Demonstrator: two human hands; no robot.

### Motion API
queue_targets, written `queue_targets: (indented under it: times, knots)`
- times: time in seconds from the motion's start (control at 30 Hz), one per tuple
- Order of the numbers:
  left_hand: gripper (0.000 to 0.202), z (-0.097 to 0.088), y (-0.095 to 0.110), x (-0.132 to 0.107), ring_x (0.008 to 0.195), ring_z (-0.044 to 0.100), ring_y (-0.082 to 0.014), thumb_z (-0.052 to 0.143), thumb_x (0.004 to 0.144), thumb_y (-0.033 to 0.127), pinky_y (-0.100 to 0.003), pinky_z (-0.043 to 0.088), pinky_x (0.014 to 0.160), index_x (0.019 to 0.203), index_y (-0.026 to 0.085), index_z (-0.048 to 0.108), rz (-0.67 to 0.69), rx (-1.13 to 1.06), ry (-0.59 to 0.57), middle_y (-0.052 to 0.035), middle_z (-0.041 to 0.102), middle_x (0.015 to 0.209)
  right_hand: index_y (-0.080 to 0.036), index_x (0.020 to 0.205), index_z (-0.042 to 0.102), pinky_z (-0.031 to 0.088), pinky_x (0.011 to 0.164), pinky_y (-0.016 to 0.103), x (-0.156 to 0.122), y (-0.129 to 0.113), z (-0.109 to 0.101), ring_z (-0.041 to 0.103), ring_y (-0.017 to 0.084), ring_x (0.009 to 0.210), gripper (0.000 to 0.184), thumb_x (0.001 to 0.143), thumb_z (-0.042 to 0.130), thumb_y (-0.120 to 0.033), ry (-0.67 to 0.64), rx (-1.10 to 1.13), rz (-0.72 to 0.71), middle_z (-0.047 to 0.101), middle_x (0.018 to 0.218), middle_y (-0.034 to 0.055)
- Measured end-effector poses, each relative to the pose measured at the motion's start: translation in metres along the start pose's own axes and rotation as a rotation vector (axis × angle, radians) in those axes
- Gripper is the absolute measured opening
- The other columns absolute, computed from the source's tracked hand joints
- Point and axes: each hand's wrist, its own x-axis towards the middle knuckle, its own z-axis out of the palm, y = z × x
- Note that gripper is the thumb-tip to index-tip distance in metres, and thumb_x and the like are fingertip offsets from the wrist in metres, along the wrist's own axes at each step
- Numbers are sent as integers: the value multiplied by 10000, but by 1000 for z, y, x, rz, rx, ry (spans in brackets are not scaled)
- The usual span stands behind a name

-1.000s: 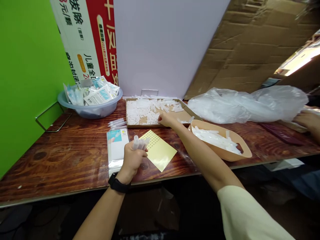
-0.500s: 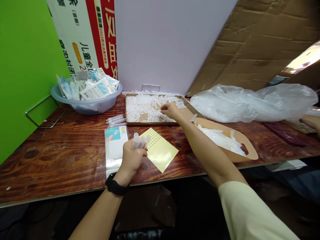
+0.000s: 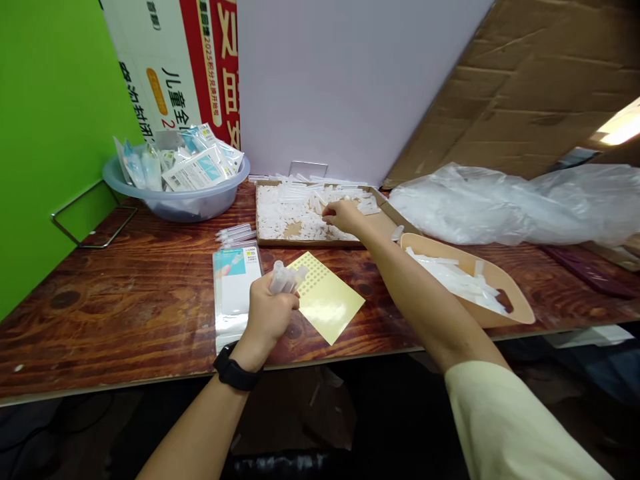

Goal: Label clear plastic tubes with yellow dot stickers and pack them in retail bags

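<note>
- Left hand (image 3: 274, 303), with black smartwatch (image 3: 236, 370) on the wrist, curled firmly around a small bunch of translucent plastic tubes (image 3: 284, 279), wide ends poking out above the fist
- Right hand (image 3: 345, 217) reaching forward over a shallow cardboard tray (image 3: 300, 243), fingertips drawn close together at the small white plastic pieces (image 3: 280, 212) inside; too small to tell whether grasping one
- Across the back of the same tray, many slim translucent tubes in a loose heap
- Beside the left fist and partly behind the tubes, a yellow sticker sheet (image 3: 334, 313) with rows of round dots on the upper part, turned at an angle on the dark wood table (image 3: 125, 313)
- Just left of that fist, a stack of clear packaging sleeves (image 3: 233, 293) with white-and-blue printed cards
- Farther left, a pale blue plastic basin (image 3: 200, 202) piled with similar packets
- Near the right forearm, a tan oval basket (image 3: 520, 303) of white strips
- Behind the basket, a large clear plastic bag (image 3: 460, 207)
</note>
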Motion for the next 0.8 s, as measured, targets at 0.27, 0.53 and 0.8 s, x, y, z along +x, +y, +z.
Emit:
queue_targets:
  times: [0.27,0.53,0.8]
  knots:
    - [130,2,3,-2,546,444,-95,563,467,10,-219,321,494,498,134,535,-11,57,5,40,511,534,-106,787,726,439,585,228,-5,5,-11,618,147,641,117,736,621,-110,-68,22,31,713,717,72]
    - [134,2,1,-3,537,422,-88,559,468,16,-214,305,481,497,139,514,-2,49,-3,45,478,526,-106,767,726,393,552,231,-10,4,-2,587,143,624,114,720,623,-111,-112,18,60,707,702,66]
    - [120,2,2,-2,515,413,-88,567,481,32,-220,281,457,517,139,529,-17,69,-13,41,478,527,-122,742,712,389,559,220,-16,3,0,574,132,605,55,700,680,-110,-97,44,65,698,690,47]
